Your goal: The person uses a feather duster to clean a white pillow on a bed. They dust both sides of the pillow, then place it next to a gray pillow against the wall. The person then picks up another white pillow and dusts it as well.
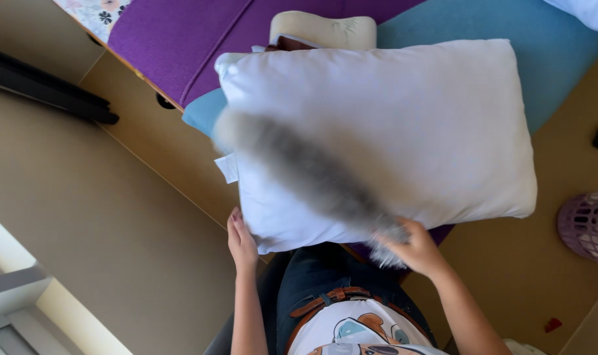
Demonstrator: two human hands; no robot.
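I see the bed first: a purple cover (180,39) on the far left and a blue sheet (562,59) on the far right. Across the middle lies a big white pillow (404,131), its near edge hanging towards me, a cream pillow (322,29) peeking out behind its far side.

I judge the step in hand to be dusting the pillow's top: a grey fluffy duster (299,171) runs slantwise over its left half, blurred, so I take it to be mid-sweep. My right hand (414,246) is closed around the duster's handle end at the near edge. My left hand (241,240) presses against the pillow's near left corner, fingers together, steadying it. The next stroke, as I reckon, calls for that corner to stay pinned and the duster to keep light contact.

A small white tag (228,167) sticks out of the pillow's left seam; its print is too small to tell. Far right on the floor stands a lilac openwork basket (588,227).
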